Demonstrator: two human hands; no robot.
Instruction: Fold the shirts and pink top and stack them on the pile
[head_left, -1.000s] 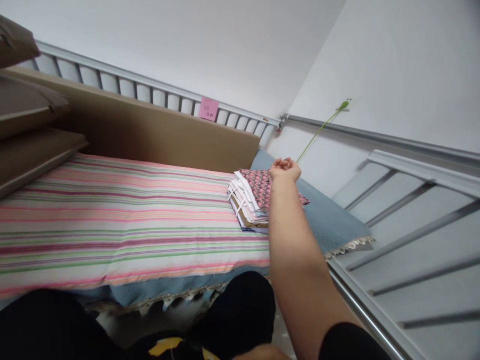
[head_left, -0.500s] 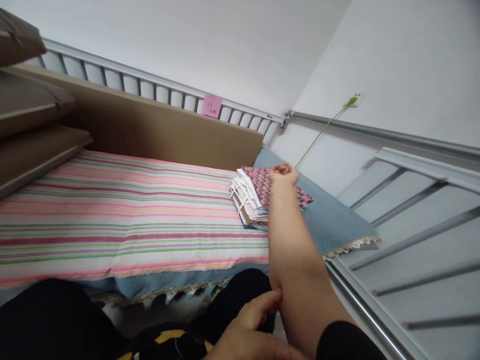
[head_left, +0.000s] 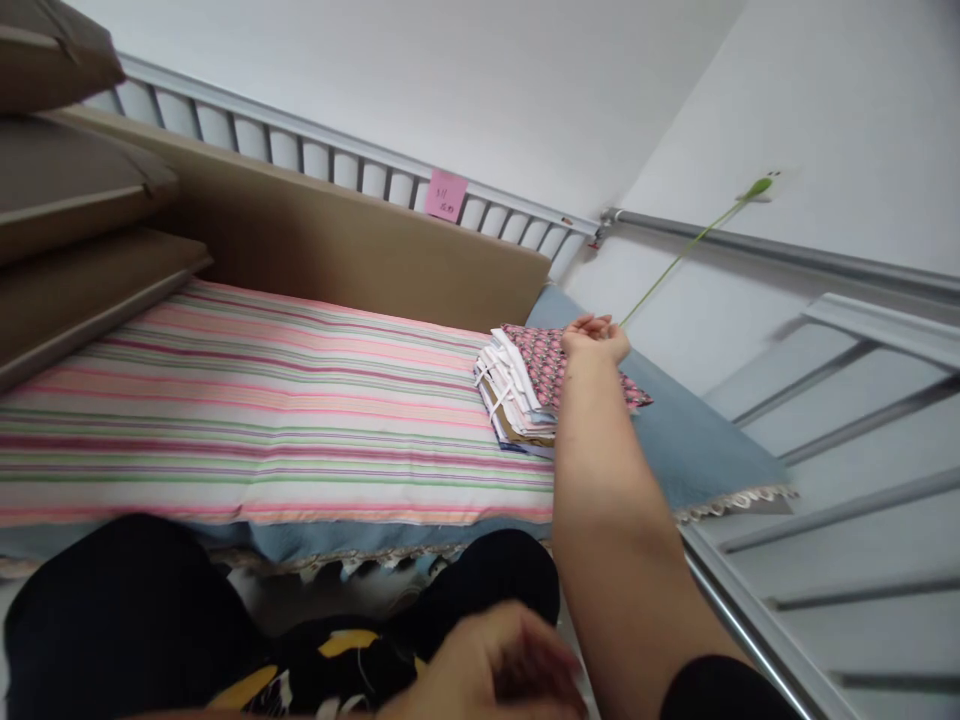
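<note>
My right arm reaches far out to a stack of folded cloths (head_left: 514, 400) lying at the end of a striped mattress (head_left: 262, 400). On top of the stack is a pink patterned cloth (head_left: 541, 358). My right hand (head_left: 596, 338) rests at its far edge with the fingers curled in; whether they hold anything is hidden. My left hand (head_left: 487, 672) is low in the view near my right elbow, over my black-clad lap, and is blurred by motion.
A blue sheet (head_left: 697, 450) with a lace edge lies under the mattress. A brown board (head_left: 337, 250) stands along the barred rail (head_left: 337, 160), which bears a pink note (head_left: 445, 195). Brown cushions (head_left: 75, 200) are stacked at left. A green cable (head_left: 675, 260) runs to the wall. A metal side rail (head_left: 750, 620) is at right.
My left hand came up into view at the bottom, touched my right forearm half a second ago, and has dropped lower since. The view shifted slightly; my right hand stays on the stack.
</note>
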